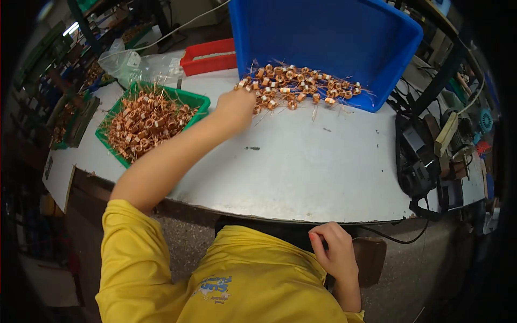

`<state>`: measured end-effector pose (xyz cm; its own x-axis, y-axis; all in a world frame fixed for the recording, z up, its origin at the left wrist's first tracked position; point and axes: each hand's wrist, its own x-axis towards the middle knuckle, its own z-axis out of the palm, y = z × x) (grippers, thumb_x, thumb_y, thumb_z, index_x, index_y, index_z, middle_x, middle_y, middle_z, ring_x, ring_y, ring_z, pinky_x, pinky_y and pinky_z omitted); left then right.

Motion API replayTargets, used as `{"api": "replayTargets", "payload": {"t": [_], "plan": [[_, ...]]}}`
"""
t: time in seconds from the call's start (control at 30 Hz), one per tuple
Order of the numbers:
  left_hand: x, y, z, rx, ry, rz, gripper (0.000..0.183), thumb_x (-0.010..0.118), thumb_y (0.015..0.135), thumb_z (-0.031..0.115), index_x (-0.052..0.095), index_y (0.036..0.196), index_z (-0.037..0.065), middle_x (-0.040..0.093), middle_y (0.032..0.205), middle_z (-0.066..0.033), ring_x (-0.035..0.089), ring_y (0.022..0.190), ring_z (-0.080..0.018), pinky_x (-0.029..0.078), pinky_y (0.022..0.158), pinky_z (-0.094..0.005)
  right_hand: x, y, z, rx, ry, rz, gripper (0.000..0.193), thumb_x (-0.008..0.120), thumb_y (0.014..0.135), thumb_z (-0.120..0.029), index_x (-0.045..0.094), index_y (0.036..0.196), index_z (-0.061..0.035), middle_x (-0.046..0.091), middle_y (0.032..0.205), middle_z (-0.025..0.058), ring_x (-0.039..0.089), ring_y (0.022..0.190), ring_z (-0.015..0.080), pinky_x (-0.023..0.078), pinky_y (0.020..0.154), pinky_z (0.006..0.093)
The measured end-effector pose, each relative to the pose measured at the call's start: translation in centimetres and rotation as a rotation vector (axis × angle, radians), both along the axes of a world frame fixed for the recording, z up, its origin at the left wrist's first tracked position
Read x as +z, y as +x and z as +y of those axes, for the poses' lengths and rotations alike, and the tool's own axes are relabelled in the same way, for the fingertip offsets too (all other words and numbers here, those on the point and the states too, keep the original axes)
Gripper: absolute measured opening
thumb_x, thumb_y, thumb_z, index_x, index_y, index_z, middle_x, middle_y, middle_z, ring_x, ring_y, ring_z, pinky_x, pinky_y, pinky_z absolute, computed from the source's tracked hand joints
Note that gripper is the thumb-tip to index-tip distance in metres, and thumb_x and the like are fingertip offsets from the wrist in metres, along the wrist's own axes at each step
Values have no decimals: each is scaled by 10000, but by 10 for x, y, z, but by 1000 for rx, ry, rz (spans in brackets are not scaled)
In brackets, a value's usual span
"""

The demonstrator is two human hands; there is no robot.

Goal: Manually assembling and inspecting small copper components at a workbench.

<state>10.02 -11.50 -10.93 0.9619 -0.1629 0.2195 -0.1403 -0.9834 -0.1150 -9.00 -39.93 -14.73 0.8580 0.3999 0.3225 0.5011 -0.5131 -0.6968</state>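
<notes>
Small copper wire coils with loose wire ends lie in a heap, partly inside a tipped blue bin and partly spilling onto the white tabletop. My left hand is at the heap's left end, its fingers curled in; the hand itself hides their tips and whatever they hold. Left of my forearm, a green tray is piled high with more copper coils. Below the table's front edge, my right hand rests near my body, loosely closed, with nothing visible in it.
A red tray stands behind the green one, beside a clear plastic bag. At the table's right side lies a black device with a strap, with cables and tools around it. A black cable hangs below the front edge.
</notes>
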Motion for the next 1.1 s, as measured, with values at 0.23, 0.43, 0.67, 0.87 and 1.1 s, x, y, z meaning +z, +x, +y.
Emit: {"api": "replayTargets", "payload": {"t": [0.23, 0.43, 0.67, 0.87, 1.1], "plan": [[-23, 11, -10, 166, 32, -41, 97, 529, 721, 43, 613, 770, 36, 619, 758, -147, 609, 677, -266, 483, 551, -367, 2, -2, -8, -30, 18, -44, 42, 581, 719, 8, 579, 752, -19, 536, 666, 55, 445, 529, 165, 373, 492, 242], [-10, 9, -9, 241, -71, 16, 96, 542, 720, 55, 607, 790, 44, 616, 784, -143, 598, 684, -272, 459, 581, -378, 5, -6, -4, 5, -9, -9, 28, 578, 733, -2, 582, 754, -19, 540, 666, 56, 441, 514, 153, 367, 481, 236], [-29, 25, -4, 349, -124, -194, 117, 521, 746, 73, 595, 834, 49, 607, 803, -134, 570, 737, -274, 450, 604, -402, 2, -4, 2, 39, -22, -71, 15, 582, 737, -12, 583, 751, -19, 541, 667, 54, 438, 512, 147, 366, 481, 231], [-20, 28, -14, 325, -145, -132, 98, 559, 682, 26, 593, 774, 30, 605, 742, -152, 579, 700, -289, 479, 578, -393, -1, -11, 1, -20, -35, -27, 12, 581, 740, -16, 585, 750, -19, 545, 674, 53, 442, 516, 151, 371, 486, 230], [-15, 24, -9, 321, -18, 83, 163, 522, 737, 97, 635, 854, 92, 609, 851, -123, 555, 743, -286, 410, 613, -427, 3, -5, -9, -27, -72, -43, 30, 569, 774, -71, 576, 779, -42, 553, 706, 52, 524, 592, 197, 431, 558, 261]]}}
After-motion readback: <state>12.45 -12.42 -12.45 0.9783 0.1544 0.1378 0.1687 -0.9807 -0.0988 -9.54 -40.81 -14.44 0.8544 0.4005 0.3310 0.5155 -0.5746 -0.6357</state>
